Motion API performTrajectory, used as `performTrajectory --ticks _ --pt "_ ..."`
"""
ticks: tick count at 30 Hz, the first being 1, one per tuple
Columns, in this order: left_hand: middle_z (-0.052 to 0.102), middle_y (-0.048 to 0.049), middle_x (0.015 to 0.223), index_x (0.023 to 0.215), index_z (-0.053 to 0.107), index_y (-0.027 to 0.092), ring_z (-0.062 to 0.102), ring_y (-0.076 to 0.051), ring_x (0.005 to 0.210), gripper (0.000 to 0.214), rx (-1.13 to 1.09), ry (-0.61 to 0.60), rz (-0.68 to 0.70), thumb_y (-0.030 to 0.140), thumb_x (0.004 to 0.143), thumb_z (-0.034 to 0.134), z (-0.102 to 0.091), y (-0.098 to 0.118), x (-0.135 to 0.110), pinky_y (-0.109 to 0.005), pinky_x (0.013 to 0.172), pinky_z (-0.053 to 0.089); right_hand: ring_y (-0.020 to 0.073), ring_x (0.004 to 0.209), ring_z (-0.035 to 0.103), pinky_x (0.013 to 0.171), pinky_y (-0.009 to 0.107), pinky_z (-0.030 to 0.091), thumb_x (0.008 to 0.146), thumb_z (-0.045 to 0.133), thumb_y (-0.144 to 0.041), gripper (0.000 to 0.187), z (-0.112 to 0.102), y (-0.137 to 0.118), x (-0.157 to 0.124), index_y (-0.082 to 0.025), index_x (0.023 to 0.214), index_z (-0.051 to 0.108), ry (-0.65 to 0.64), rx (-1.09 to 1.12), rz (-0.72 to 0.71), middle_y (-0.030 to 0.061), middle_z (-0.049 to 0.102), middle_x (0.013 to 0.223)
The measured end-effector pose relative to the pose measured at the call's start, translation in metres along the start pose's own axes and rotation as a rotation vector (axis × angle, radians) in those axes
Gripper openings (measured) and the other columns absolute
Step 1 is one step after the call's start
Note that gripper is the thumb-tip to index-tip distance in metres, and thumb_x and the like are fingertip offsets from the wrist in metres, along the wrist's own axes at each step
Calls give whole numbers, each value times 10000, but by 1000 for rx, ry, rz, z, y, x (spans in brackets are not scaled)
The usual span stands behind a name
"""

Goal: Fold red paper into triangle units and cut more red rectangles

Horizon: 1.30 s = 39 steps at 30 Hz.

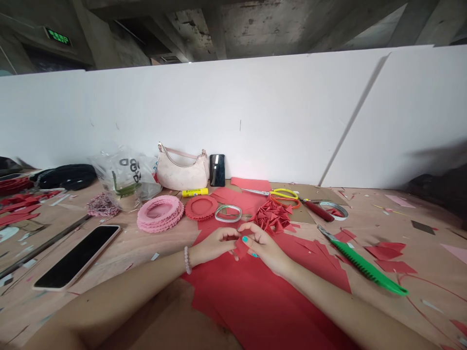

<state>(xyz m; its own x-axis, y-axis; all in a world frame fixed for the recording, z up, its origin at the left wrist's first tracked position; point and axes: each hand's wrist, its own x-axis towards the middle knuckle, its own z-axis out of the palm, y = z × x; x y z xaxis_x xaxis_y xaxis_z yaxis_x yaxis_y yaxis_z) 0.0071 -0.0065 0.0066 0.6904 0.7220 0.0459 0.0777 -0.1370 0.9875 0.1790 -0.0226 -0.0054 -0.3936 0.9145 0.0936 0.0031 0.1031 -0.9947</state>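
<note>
As L hand (221,241), R hand (265,247) hold red ppr (241,248), tilted, axis unclr

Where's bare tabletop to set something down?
Left: between the flat-lying smartphone and left forearm, bar small scraps. Right: smaller patch between red paper and green-handled cutter. Crowded: pink scalloped rings across to tape roll.

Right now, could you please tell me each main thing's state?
Small red paper: held between left hand and right hand
Nearer phone: lying flat, screen dark
Farther phone: propped upright
Pale handbag: standing upright
Glue stick: lying sideways
Green cutter: lying flat
Pink rings: stacked
Green sign: lit
</note>
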Motion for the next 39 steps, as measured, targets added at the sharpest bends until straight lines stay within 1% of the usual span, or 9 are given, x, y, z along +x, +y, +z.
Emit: performTrajectory --ticks 5,9,11,13,15,19,24,29,39 --pt "598 -20 738 778 594 122 568 -105 546 213 83 67 -23 308 785 491 3 3 0 -230 571 457 102 520 375 501 222 323 788 517 -435 307 1 1 -2 -249 1024 455 13 -103 -46 -74 346 584" --pt "557 13 632 696 578 124 542 -92 498 180 138 171 -28 270 764 496 4 4 0 -202 522 415 125 611 415 561 242 367 676 653 -332 528 4 4 -5 -267 1142 414 56 -356 -205 -35 417 729" --pt "536 20 619 671 564 124 539 -92 489 180 143 180 -30 259 762 488 4 3 0 -200 506 401 127 596 421 555 248 368 704 615 -298 417 4 4 -6 -259 1090 464 128 -426 -234 -25 447 733" --pt "513 26 622 667 550 125 545 -91 482 196 138 181 -31 268 775 470 4 2 1 -202 504 399 126 564 428 534 250 363 778 517 -298 203 3 4 -5 -235 971 524 185 -407 -226 -18 470 693" --pt "512 24 643 690 551 127 553 -92 489 202 134 177 -28 276 787 456 3 0 1 -204 512 406 121 543 441 522 250 369 820 450 -306 146 1 3 -4 -218 895 540 200 -358 -195 -13 491 673" --pt "557 -1 716 774 589 133 549 -98 525 215 103 142 -17 297 796 451 2 0 1 -213 519 423 114 538 474 524 249 399 815 444 -275 139 -2 3 -1 -208 890 540 181 -317 -178 -10 523 698" --pt "568 0 634 752 616 127 544 -114 535 228 100 153 -49 278 780 448 2 2 2 -218 530 415 111 552 509 545 259 428 740 460 -158 190 -2 3 -1 -209 890 565 152 -298 -181 8 579 816" --pt "559 16 583 662 589 131 526 -115 549 181 72 239 -73 225 729 449 0 -1 3 -204 521 380 130 591 540 585 273 445 685 456 -114 228 -2 -1 -3 -197 838 604 122 -266 -202 15 600 774" --pt "547 16 572 621 550 139 515 -104 516 205 -3 220 -105 236 733 409 -2 -3 4 -201 500 356 168 698 555 638 284 433 625 445 -48 260 -4 -4 -3 -198 736 627 47 -186 -216 22 607 749"
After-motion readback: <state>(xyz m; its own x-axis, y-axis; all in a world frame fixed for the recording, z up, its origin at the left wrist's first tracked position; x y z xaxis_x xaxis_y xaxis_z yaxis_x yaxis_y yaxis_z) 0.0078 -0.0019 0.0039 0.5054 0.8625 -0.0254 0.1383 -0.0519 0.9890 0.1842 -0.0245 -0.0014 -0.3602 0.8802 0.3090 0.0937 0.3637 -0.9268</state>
